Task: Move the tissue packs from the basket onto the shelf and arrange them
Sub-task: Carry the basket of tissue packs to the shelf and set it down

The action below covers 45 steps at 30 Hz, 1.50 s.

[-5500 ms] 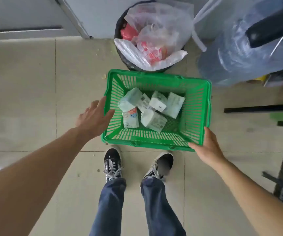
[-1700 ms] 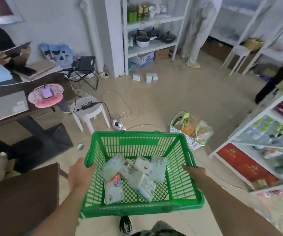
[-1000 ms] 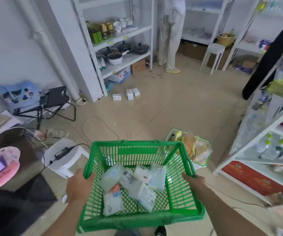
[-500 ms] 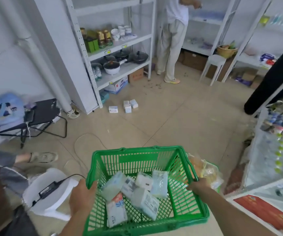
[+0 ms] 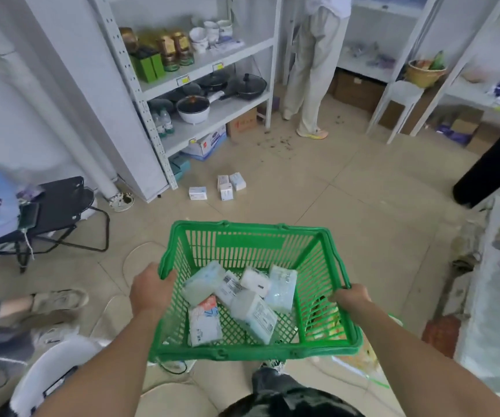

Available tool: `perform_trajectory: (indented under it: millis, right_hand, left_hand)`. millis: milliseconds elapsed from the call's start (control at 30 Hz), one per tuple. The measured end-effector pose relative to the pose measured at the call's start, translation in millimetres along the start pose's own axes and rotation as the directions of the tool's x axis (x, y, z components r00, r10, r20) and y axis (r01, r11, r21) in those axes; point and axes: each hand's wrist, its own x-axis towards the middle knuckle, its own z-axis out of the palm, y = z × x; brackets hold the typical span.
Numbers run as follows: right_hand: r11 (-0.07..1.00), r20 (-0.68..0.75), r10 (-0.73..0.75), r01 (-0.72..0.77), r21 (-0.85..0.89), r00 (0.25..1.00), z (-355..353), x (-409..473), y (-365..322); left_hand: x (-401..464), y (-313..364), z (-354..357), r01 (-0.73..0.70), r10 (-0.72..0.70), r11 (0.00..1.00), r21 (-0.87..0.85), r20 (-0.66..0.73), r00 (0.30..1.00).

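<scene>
Left hand [image 5: 150,291] grips the basket [image 5: 251,355] by its left rim, right hand [image 5: 351,297] grips the right rim, fingers curled over. Tissue packs [image 5: 236,299] lie loose on the basket floor, between both hands' fingers.

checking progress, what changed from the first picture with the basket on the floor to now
The basket went from resting on the floor by a bin to being carried in the air across the room toward the shelves. The left hand and right hand took grip on its side rims. The tissue packs stayed inside; none shelved yet.
</scene>
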Motion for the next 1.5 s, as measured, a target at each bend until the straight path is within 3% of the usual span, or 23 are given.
perform_trajectory:
  millis: [600, 933, 1067, 1500]
  right_hand:
    - [0.994, 0.011, -0.020, 0.021, -0.105, 1.000, 5.1, 163.3, -251.0]
    - [1.000, -0.040, 0.024, -0.025, -0.019, 0.999, 14.6, 244.6, -351.3]
    - [0.999, 0.001, 0.044, -0.044, 0.006, 0.999, 11.2, 298.2, -388.4]
    - [0.993, 0.061, -0.016, 0.023, -0.118, 0.998, -32.0, 488.3, -587.4]
  left_hand:
    - [250.5, 146.4, 55.3, 0.013, -0.012, 0.999, -0.032, 0.029, 1.000]
    - [387.8, 231.8, 80.2, -0.032, 0.032, 0.999, -0.005, 0.064, 0.997]
    - [437.6, 276.3, 106.7, -0.041, 0.040, 0.999, 0.012, 0.081, 0.996]
    - [589.7, 420.7, 188.3, 0.138, -0.137, 0.990, -0.002, 0.031, 0.990]
